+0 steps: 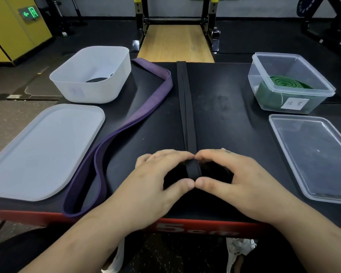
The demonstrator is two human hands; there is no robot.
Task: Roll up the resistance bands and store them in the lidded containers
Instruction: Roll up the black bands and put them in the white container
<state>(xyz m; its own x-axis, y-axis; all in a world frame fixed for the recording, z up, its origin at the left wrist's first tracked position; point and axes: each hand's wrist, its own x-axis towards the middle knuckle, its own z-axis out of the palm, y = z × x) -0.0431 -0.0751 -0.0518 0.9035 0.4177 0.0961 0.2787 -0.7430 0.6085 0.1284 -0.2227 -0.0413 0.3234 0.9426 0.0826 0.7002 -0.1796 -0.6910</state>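
Note:
A black resistance band point(185, 107) lies straight down the middle of the black table. Its near end is a small roll point(194, 170) held between both hands. My left hand point(161, 180) and my right hand point(230, 178) pinch the roll from either side, thumbs and forefingers meeting around it. A purple band point(146, 107) lies loose to the left, curving from the white tub to the table's near edge. The white tub point(93, 89) at the back left holds a rolled black band point(97, 79). A clear container point(289, 89) at the back right holds a rolled green band point(283, 82).
The white lid point(41, 150) lies flat at the near left, partly over the table edge. A clear lid point(315, 154) lies at the near right. The table's red front edge point(185, 227) runs below my wrists. Gym racks and a wooden platform stand behind.

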